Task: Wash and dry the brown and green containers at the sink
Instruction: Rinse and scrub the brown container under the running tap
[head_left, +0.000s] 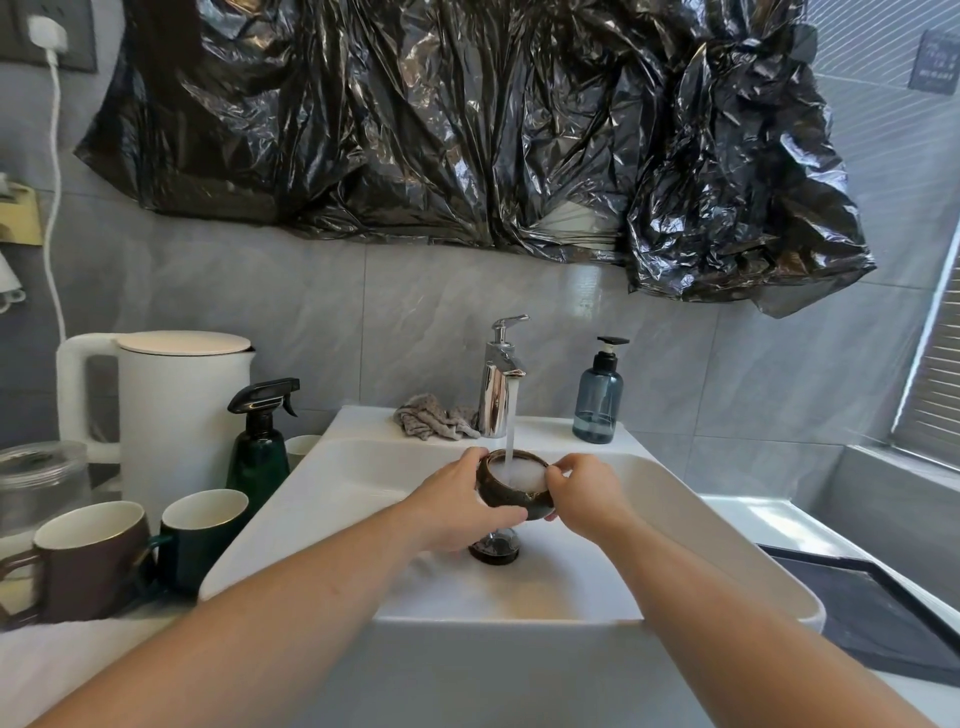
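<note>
A brown cup (511, 499) is held over the white sink (675, 519) under the tap (500, 384), and running water foams white inside it. My left hand (457, 504) grips its left side, thumb along the lower wall. My right hand (582, 493) pinches its right rim. A second brown mug (88, 561) and a green mug (200, 540) stand on the counter left of the sink.
A dark drain plug (493, 551) sits below the cup. A grey cloth (431, 423) lies left of the tap, a blue soap pump bottle (597, 400) to its right. A green spray bottle (260, 441), white kettle (171, 415) and glass jar (41, 488) crowd the left counter.
</note>
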